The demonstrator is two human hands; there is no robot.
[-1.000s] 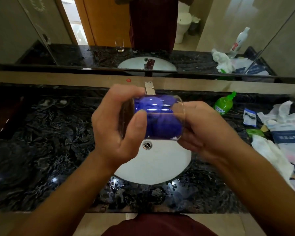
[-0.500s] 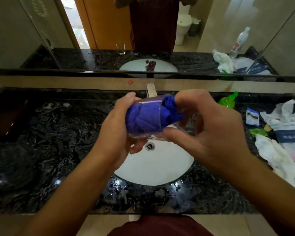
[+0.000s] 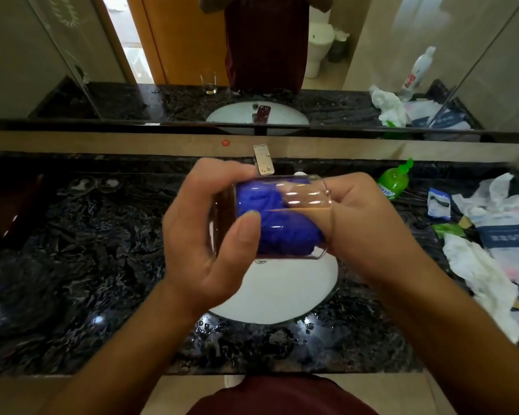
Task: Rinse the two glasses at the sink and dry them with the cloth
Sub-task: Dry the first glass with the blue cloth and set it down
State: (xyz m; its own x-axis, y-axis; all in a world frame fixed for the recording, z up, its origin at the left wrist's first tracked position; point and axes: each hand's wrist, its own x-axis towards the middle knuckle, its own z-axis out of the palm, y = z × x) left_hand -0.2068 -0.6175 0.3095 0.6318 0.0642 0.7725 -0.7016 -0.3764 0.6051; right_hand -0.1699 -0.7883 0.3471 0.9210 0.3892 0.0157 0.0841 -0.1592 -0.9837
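A clear glass [image 3: 307,196] lies on its side above the white sink [image 3: 276,295]. My left hand [image 3: 198,235] grips it around the base end, thumb across the front. A blue cloth [image 3: 279,232] is stuffed inside the glass. My right hand [image 3: 369,226] is at the mouth, its fingers pushed in against the cloth. A second glass [image 3: 209,82] shows only as a reflection in the mirror; on the counter itself it is hidden from me.
The metal faucet [image 3: 262,160] stands just behind the glass. The black marble counter [image 3: 72,265] is wet around the basin. A green bottle [image 3: 394,181], small packets and crumpled white bags [image 3: 492,265] crowd the right side.
Half a second ago my right hand pinched the cloth outside the tilted glass's mouth. Now the glass is level and my right fingers are back inside it with the cloth.
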